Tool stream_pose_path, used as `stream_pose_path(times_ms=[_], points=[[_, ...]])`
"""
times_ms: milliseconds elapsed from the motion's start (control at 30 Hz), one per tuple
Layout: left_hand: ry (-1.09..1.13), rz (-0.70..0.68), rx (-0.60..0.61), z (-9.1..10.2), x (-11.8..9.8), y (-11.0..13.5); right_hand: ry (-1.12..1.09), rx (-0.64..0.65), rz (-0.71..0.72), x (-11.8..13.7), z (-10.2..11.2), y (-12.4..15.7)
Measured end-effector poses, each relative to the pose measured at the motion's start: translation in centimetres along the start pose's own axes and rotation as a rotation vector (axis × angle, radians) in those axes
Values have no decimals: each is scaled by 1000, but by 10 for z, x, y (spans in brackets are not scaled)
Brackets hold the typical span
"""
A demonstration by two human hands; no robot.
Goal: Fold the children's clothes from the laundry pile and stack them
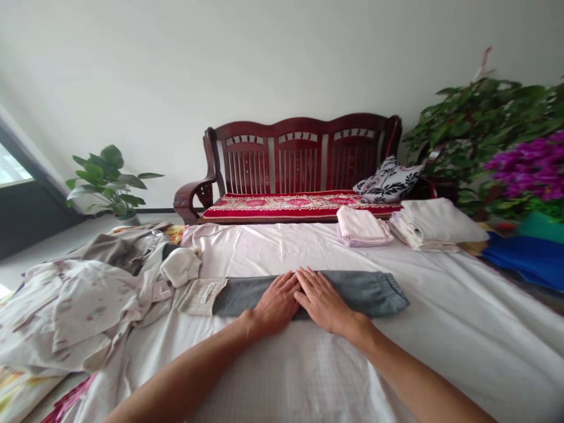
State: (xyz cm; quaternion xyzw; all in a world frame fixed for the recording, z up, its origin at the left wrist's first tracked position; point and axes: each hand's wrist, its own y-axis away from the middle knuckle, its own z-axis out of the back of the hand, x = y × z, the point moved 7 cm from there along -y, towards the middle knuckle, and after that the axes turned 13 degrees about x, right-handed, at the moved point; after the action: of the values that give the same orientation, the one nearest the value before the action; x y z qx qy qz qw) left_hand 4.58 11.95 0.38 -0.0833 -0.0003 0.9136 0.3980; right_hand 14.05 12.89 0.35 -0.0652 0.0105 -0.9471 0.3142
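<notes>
A pair of grey-blue trousers (247,294) lies folded lengthwise into a long strip across the white sheet (462,346). Its beige waistband with a small label points left, and the gathered cuff end is at the right. My left hand (278,301) rests flat on the middle of the trousers, fingers stretched out. Beside it, my right hand (321,298) also presses flat on the cloth, with the fingertips of both hands close together. Neither hand grips anything. Part of the trousers is hidden under the hands.
Rumpled clothes (79,305) are heaped at the left. Folded pale pink cloths (363,226) and a stack of folded white cloths (436,223) sit at the back right. Behind stands a dark red wooden sofa (297,153) with a patterned cushion (388,181). Plants flank it.
</notes>
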Motion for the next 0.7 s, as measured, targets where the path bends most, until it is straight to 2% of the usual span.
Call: stream_pose_path(times_ms=[67, 133, 267, 333, 500, 700], points=[[-54, 49, 60, -10, 6, 1, 78, -15, 11, -13, -12, 8], [-89, 88, 113, -14, 16, 10, 152, -41, 5, -39, -16, 21], [-110, 148, 166, -10, 42, 38, 273, -120, -84, -103, -8, 54], [-120, 193, 168, -5, 58, 54, 341, -146, -96, -125, -3, 70], [-189, 319, 138, 2, 94, 100, 433, -230, -148, -148, 4, 95], [-254, 430, 90, 11, 127, 147, 364, -251, -243, -164, 1, 97]])
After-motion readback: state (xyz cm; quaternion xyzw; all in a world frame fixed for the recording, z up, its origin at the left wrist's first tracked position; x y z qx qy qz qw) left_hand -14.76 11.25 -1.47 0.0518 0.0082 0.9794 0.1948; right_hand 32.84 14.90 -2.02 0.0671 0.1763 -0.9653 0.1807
